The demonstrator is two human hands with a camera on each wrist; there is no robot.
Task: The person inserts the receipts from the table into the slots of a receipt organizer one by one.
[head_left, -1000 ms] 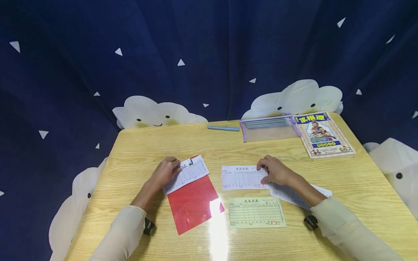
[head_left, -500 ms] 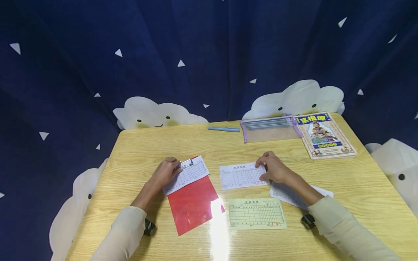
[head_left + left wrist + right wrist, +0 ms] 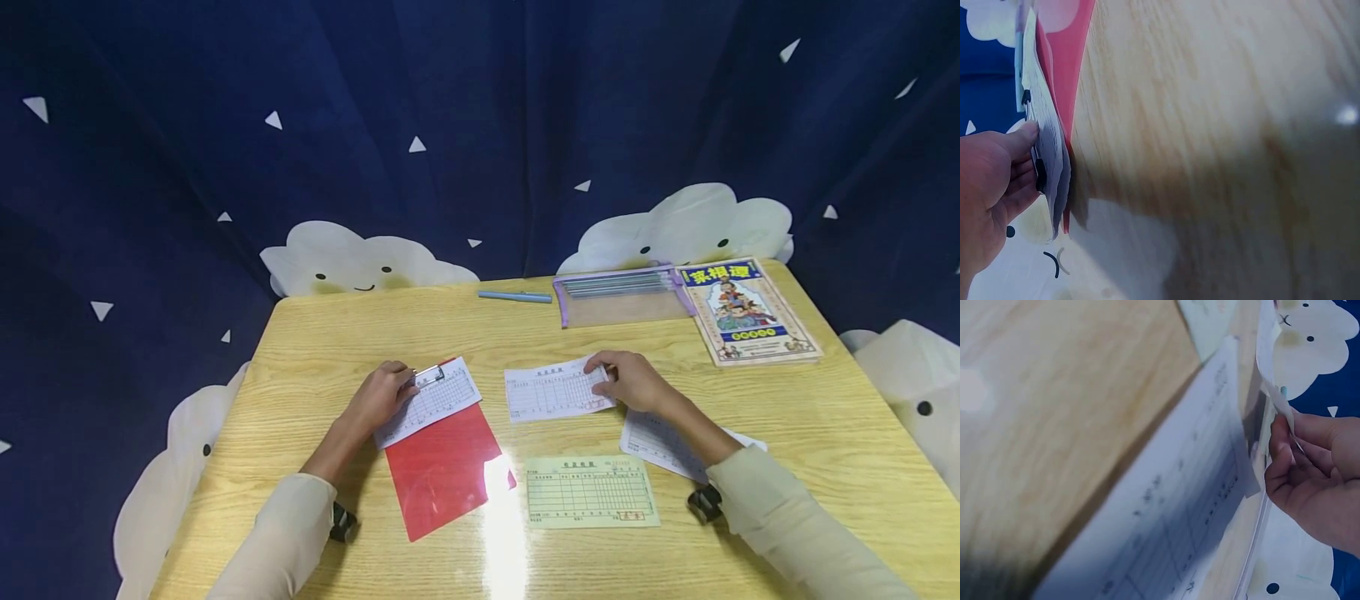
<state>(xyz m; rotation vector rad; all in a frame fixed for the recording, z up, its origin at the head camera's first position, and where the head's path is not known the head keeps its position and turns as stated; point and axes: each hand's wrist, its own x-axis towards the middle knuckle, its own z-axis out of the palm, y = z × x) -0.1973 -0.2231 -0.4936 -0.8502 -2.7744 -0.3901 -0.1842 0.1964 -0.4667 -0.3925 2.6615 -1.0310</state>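
My left hand (image 3: 381,394) grips the upper left edge of a red clipboard (image 3: 448,475), by its metal clip (image 3: 428,376). White printed slips (image 3: 444,402) lie under that clip; in the left wrist view the thumb is on the slips' side and the fingers curl beneath. My right hand (image 3: 633,383) pinches a white receipt slip (image 3: 551,396) by its right edge. The right wrist view shows this slip (image 3: 1265,356) raised, bending from thumb and fingers. Below my right wrist lie more white slips (image 3: 656,446), partly hidden by the forearm. A pale green receipt slip (image 3: 591,493) lies nearer.
At the back of the wooden table (image 3: 360,329) lie a blue pen (image 3: 514,296) and a purple-edged mesh zip pouch (image 3: 626,307) with thin sticks inside. A colourful book (image 3: 746,312) sits at the back right. A dark blue curtain (image 3: 480,125) hangs behind.
My right hand has lifted the white receipt slip off the table and shifted it slightly away and left, tilting it. My left hand and the clipboard stay in place.
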